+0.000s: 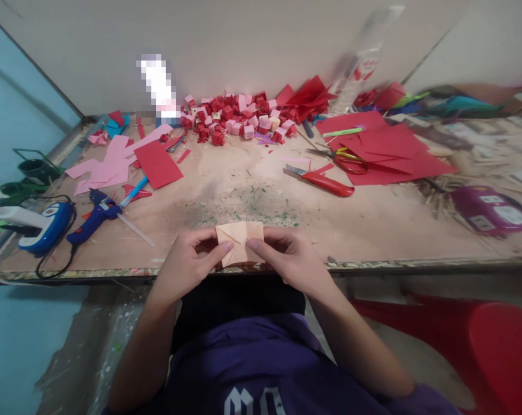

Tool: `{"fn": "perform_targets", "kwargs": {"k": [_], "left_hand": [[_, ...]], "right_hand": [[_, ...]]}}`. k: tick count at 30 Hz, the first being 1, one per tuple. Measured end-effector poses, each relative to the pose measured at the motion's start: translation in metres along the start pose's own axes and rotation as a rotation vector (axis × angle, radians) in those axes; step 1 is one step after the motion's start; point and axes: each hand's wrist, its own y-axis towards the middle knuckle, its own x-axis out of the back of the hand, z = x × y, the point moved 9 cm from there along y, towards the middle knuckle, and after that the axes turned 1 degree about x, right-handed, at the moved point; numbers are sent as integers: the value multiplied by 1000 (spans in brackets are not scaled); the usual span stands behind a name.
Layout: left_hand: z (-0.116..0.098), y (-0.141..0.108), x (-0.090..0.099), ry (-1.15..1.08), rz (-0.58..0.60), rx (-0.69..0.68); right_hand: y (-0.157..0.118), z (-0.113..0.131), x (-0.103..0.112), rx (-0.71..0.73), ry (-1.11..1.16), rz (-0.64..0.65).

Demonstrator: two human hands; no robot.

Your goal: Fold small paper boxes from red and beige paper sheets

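Between my two hands, at the table's front edge, is a small cream piece of folded paper (240,235) with crease lines across it. My left hand (194,256) pinches its left side, thumb on the near face and fingers behind. On the other side, my right hand (292,253) grips the paper the same way, its thumb near the central crease. The fingers behind the paper are partly hidden. Green specks lie on the wooden table (226,196) just beyond the paper.
At the back lies a heap of small red and pink paper cubes (243,118). A red-handled knife (325,183), scissors (351,161) and red paper sheets (399,153) are to the right. Leftward are a blue glue gun (98,213), pink paper (109,164) and a blue power strip (48,230).
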Motion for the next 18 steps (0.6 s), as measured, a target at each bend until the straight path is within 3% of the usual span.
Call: {"fn": "perform_targets", "kwargs": {"k": [10,18], "left_hand": [[-1,-1,-4,23,38,-5],[-8,-5,-16,267,164,-118]], "right_hand": [[3,1,-1,-18,175,29],[1,-7,-5,-56,169,27]]}}
